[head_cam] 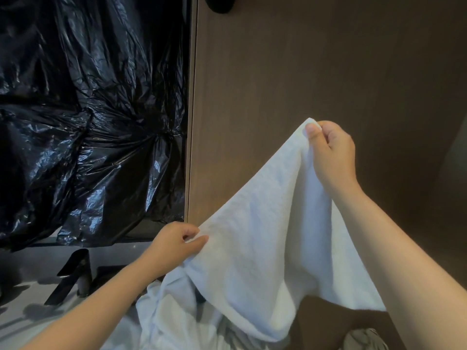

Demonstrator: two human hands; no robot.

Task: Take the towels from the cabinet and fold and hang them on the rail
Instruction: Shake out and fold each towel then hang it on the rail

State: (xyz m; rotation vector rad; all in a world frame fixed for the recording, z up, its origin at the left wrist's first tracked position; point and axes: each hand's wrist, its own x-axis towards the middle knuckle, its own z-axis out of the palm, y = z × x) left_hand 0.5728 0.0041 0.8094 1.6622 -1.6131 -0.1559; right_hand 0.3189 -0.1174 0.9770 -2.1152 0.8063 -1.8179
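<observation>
A white towel [262,238] hangs spread between both of my hands in front of a brown wooden cabinet panel [303,77]. My right hand [328,150] pinches one corner of it, raised high at the right. My left hand [177,243] grips the towel's edge lower down and to the left. The rest of the cloth sags in folds toward the bottom of the view. No rail is in sight.
Crumpled black plastic sheeting [88,117] covers the left half. Below it lies a grey counter with a black faucet [73,276]. A dark knob [219,5] shows at the top edge of the wooden panel.
</observation>
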